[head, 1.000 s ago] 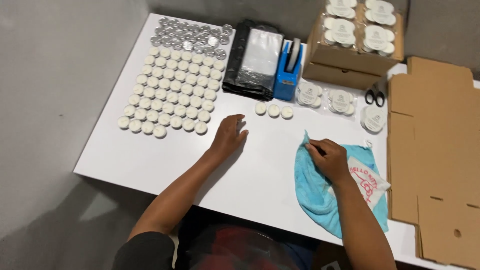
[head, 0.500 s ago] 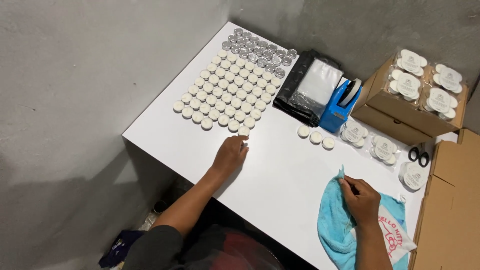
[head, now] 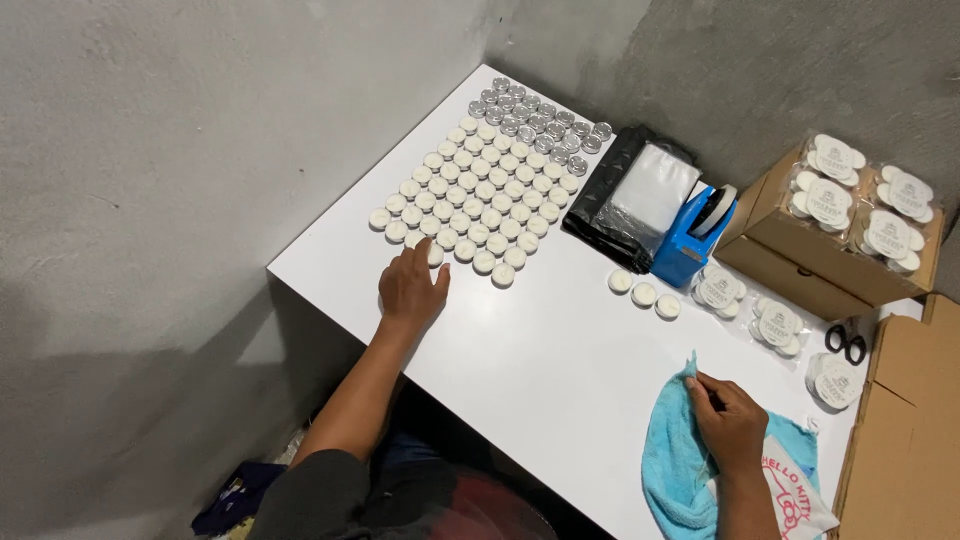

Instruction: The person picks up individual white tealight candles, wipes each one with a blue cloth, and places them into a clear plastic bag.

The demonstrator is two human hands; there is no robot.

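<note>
In the head view, the left hand (head: pixel 412 288) lay on the white bench (head: pixel 560 370) at the lower left corner of a block of white tealight candles (head: pixel 478 200), its fingers loosely spread and touching the nearest candle in the front row; whether it actually pinched one could not be told. Behind the block, toward the upper middle of the frame, stood rows of empty silver cups (head: pixel 535 115). The right hand (head: pixel 728 420), at the lower right, pinched a fold of the blue cloth (head: pixel 680 470) between thumb and fingers. Three loose candles (head: pixel 643 293) sat near the blue tape dispenser (head: pixel 695 232). Several clear packs of candles (head: pixel 760 315) lay right of centre, and more filled the open cardboard box (head: pixel 800 270) at the upper right. Judging by this, some packing looked finished, while most of the candles were left on the bench.
</note>
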